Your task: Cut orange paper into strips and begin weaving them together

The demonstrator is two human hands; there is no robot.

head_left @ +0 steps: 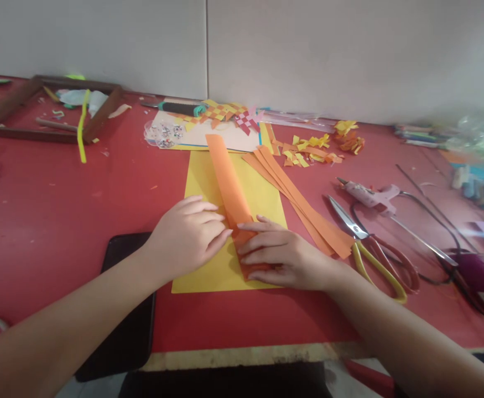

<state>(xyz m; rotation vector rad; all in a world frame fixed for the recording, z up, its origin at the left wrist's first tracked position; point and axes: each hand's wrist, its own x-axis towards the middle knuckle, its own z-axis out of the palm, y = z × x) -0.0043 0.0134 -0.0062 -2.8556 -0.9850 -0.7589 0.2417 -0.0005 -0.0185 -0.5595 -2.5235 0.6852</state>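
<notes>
A long orange paper strip (pixel 228 182), its lower part folded or overlapping, lies on a yellow paper sheet (pixel 200 276). My right hand (pixel 285 257) rests on the strip's lower end, fingers spread across it. To the left of the strip is my left hand (pixel 187 235), its slightly bent fingers pointing at the strip's edge and the thumb close to it. Whether the left fingertips touch the paper, I cannot tell. More orange paper strips (pixel 303 207) fan out right of the yellow sheet, partly over it. Scissors (pixel 362 237) with one yellow and one red handle lie beyond them.
A pink glue gun (pixel 372 198) with a cable sits at right, near a purple device (pixel 482 282). Paper scraps (pixel 308 149) and woven paper pieces (pixel 223 112) lie at the back. A dark tray-like object (pixel 121 331) overhangs the front edge; a brown frame (pixel 30 132) stands far left.
</notes>
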